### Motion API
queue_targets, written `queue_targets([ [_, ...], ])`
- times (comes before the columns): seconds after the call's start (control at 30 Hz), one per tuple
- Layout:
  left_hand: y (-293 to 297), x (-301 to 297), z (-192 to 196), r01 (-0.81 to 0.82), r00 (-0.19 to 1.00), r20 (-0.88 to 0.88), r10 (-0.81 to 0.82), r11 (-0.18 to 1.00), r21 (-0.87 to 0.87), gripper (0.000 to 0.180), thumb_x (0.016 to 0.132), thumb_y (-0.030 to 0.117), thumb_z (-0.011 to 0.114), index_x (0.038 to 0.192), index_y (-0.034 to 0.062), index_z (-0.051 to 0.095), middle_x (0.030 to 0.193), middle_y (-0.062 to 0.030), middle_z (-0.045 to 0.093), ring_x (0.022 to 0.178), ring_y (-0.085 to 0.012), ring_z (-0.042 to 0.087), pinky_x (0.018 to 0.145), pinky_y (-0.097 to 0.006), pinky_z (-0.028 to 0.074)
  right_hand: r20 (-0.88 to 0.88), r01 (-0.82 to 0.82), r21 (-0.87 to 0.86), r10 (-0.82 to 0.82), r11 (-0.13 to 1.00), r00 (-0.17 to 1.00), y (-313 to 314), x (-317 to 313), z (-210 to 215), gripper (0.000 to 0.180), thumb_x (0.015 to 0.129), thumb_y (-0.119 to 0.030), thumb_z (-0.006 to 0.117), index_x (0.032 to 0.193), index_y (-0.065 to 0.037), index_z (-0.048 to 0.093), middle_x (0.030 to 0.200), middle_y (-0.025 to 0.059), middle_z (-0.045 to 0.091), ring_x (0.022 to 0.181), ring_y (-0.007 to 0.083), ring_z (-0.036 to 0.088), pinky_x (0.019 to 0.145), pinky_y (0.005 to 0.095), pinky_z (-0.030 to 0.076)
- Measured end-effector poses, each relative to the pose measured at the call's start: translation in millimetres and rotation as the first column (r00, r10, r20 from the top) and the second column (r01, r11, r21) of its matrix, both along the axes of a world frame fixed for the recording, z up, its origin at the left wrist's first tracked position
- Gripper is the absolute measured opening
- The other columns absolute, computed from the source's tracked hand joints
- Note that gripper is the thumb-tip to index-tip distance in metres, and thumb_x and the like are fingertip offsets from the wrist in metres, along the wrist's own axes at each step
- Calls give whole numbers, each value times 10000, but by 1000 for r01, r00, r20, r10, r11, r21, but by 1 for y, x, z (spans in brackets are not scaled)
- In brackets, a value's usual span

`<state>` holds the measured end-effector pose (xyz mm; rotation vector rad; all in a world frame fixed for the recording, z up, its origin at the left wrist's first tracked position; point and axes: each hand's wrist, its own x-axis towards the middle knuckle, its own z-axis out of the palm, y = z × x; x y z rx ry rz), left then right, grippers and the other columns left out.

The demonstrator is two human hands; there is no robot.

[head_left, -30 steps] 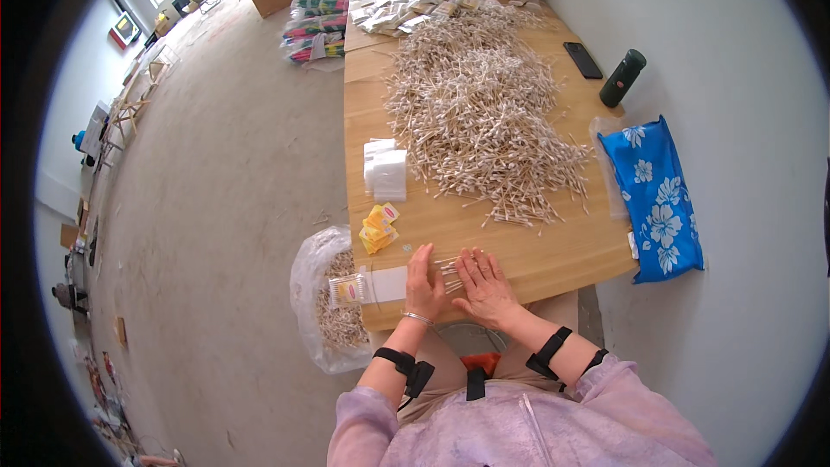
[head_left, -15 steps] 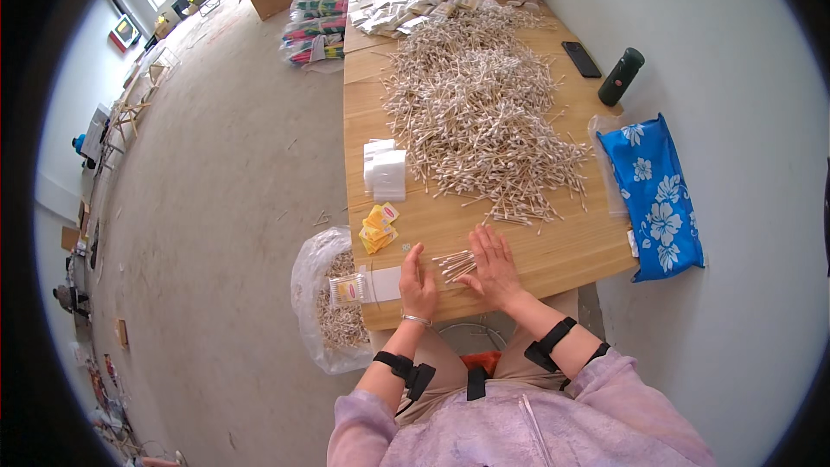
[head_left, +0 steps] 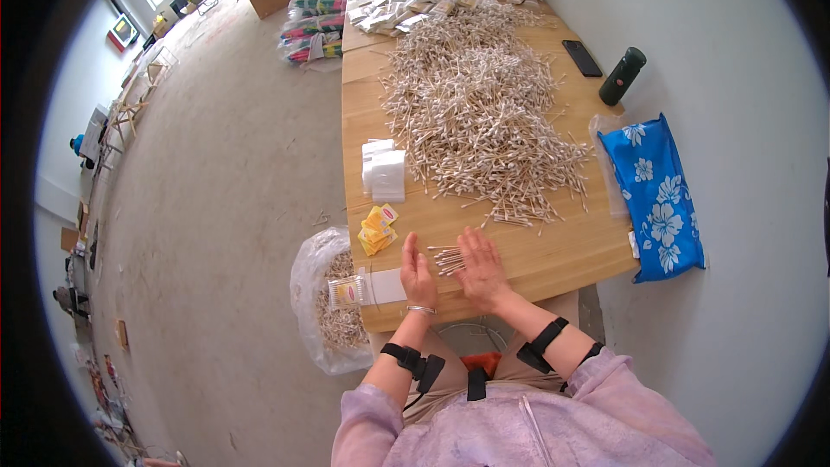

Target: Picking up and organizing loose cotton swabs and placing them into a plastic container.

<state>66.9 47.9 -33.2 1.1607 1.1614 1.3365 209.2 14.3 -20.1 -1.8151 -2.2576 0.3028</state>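
Nearby, along the bench (head_left: 553, 264): bearing a heap of cotton swabs (head_left: 480, 95), clear sachets (head_left: 386, 175) and yellow cards (head_left: 377, 229).
Plastic bag (head_left: 307, 298): standing beside the bench, showing loose swabs (head_left: 341, 327), partly hiding behind a swab packet (head_left: 347, 292).
Right grip (head_left: 482, 266): spreading flat, unclenched, covering the right ends of the small bunch (head_left: 443, 261).
Left grip (head_left: 417, 271): standing unclenched, just left of the bunch.
Small bunch: lying on the bench between both grips, roughly aligned, pointing white tips left.
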Motion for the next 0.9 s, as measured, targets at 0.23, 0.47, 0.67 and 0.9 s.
queue_targets([
  [0.23, 5, 3, -4, -32, 998, 50, 33, 999, -16, 418, 932, 3, 365, 1347, -33, 405, 1365, -138, 448, 1298, -215, 396, 1093, -321, 293, -791, 345, -18, -224, 938, 569, 7, 7, 2, 468, 826, -37, 461, 1287, 28, 409, 1403, 205, 368, 1332, 355, 322, 1103, 409, 254],
  [0.47, 1, 14, -5, -83, 993, 88, 83, 996, -12, 393, 970, 60, 353, 1349, -29, 410, 1365, -134, 451, 1291, -208, 401, 1085, -314, 299, -875, 272, 21, -114, 962, 470, 9, -22, 2, 492, 801, -10, 452, 1291, 9, 414, 1413, 192, 358, 1349, 350, 299, 1126, 409, 222],
  [0.67, 7, 9, -6, -112, 984, 134, 114, 993, -21, 380, 1002, 109, 343, 1350, -25, 415, 1364, -131, 454, 1285, -203, 405, 1078, -308, 303, -571, 194, 105, -100, 975, 815, 16, -20, 4, 450, 797, -2, 477, 1247, -10, 466, 1243, 163, 502, 1226, 351, 402, 1092, 440, 259],
  [0.9, 3, 11, -7, 4, 996, -86, 1, 998, 57, 373, 972, 106, 391, 1319, -18, 453, 1356, -170, 466, 1294, -270, 404, 1084, -341, 296, -602, 138, 143, -25, 980, 798, 14, -19, -2, 417, 783, -3, 502, 1200, -13, 499, 1170, 166, 529, 1163, 348, 443, 1070, 445, 287],
])
